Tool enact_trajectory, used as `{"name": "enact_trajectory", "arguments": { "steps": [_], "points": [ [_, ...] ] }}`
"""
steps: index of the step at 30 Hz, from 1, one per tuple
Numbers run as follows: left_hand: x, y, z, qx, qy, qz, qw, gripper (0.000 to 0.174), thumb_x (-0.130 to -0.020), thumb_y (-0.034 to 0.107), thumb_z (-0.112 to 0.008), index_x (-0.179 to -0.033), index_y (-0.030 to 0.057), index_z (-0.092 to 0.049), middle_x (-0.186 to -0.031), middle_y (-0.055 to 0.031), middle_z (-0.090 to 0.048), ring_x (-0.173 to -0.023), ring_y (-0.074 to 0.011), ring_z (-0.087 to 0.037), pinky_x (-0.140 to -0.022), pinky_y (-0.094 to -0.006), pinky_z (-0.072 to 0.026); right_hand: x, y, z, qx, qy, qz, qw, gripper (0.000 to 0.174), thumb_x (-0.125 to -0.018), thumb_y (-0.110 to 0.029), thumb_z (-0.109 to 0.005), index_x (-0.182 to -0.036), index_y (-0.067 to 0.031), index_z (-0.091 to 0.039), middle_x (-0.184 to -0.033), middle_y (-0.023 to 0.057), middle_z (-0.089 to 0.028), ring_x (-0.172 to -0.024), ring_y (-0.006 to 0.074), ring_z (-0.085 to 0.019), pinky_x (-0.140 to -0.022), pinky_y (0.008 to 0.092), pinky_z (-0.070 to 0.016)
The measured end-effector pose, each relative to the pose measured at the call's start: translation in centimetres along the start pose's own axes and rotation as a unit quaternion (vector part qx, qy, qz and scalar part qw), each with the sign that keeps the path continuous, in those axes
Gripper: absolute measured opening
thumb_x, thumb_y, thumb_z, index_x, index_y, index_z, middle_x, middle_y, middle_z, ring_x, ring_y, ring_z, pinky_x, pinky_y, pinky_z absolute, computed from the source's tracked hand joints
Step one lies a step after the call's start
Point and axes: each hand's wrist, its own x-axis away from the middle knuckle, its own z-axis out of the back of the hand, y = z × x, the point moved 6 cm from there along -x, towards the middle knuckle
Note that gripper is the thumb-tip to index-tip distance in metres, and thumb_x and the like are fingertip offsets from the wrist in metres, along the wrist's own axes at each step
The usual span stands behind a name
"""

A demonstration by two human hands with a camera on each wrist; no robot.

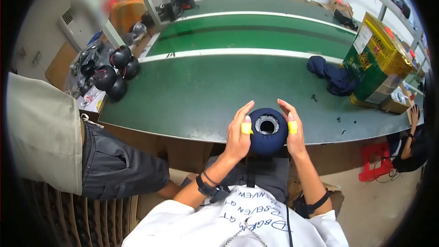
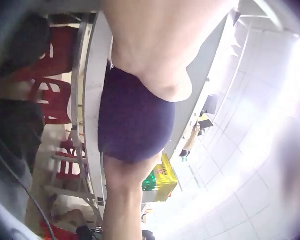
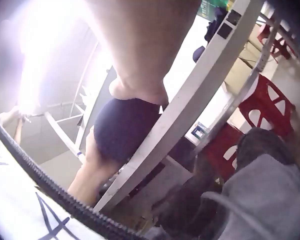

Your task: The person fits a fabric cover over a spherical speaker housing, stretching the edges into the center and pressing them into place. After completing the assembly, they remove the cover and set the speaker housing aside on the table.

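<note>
As we look down at the near edge of the green table [image 1: 196, 96], our two hands hold a navy ball [image 1: 267, 145] between them. The left hand [image 1: 238, 139] lies along the ball's left side, the right hand [image 1: 295, 137] along its right, their fingers extended and pointing to the far side, not pinching. Each thumb wears yellow tape [image 1: 246, 128]. Whether the fingers of each hand touch one another, we cannot tell. A grey ring [image 1: 260, 120] around a dark hole faces up from the ball; we cannot tell whether the table bears any of its weight.

To the right, a navy cloth [image 1: 338, 80] lies beside a green-and-yellow tin [image 1: 379, 61], with a small box [image 1: 397, 103] at its near right. Black balls [image 1: 116, 71] sit in a cluster at the table's left end, beside clear plastic bags. On our left stands a person in grey shorts [image 1: 123, 164]; a second person [image 1: 409, 148] is at far right, near a red stool [image 1: 372, 162]. Beyond the table, a white rail [image 1: 238, 52] borders a bright green strip [image 1: 228, 32].
</note>
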Motion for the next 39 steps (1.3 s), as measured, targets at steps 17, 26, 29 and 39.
{"name": "enact_trajectory", "arguments": {
  "steps": [17, 26, 29, 39],
  "points": [
    [1.2, -0.7, -1.4, -0.019, 0.074, -0.064, 0.995, 0.042, -0.104, 0.023, -0.044, -0.129, -0.0045, -0.063, -0.133, -0.0238, -0.065, -0.126, -0.0404, -0.061, -0.109, -0.0447, -0.0459, 1.7, -0.4, -0.8, 0.053, 0.072, 0.123, 0.988, 0.053, -0.095, -0.034, -0.066, -0.128, 0.0075, -0.063, -0.128, 0.0225, -0.066, -0.121, 0.0329, -0.063, -0.106, 0.0397, -0.0465],
    [2.3, 0.6, -0.8, -0.217, 0.028, 0.002, 0.976, 0.047, -0.107, 0.029, -0.047, -0.147, 0.0052, -0.049, -0.144, -0.0239, -0.053, -0.136, -0.0411, -0.048, -0.115, -0.0476, -0.0365, -1.4, -1.5, -1.0, 0.125, -0.074, 0.004, 0.989, 0.036, -0.105, -0.023, -0.057, -0.128, 0.0040, -0.064, -0.122, 0.0193, -0.070, -0.116, 0.0269, -0.066, -0.102, 0.0370, -0.0492],
    [3.0, -0.6, -1.7, -0.158, 0.046, 0.037, 0.986, 0.049, -0.106, 0.029, -0.050, -0.149, 0.0058, -0.049, -0.145, -0.0236, -0.052, -0.137, -0.0391, -0.049, -0.115, -0.0463, -0.0386, -1.8, -0.2, -1.3, 0.103, -0.067, -0.010, 0.992, 0.038, -0.105, -0.028, -0.056, -0.118, 0.0058, -0.069, -0.104, 0.0159, -0.076, -0.101, 0.0238, -0.070, -0.090, 0.0354, -0.0527],
    [3.6, 1.6, 0.1, -0.198, -0.135, 0.183, 0.954, 0.073, -0.106, 0.049, -0.046, -0.159, 0.0044, -0.025, -0.156, -0.0284, -0.033, -0.146, -0.0485, -0.029, -0.119, -0.0561, -0.0259, 1.3, -5.1, 0.6, 0.171, -0.100, -0.348, 0.916, 0.063, -0.106, -0.054, -0.041, -0.147, -0.0080, -0.052, -0.138, 0.0232, -0.060, -0.121, 0.0399, -0.061, -0.094, 0.0500, -0.0562]
  ]
}}
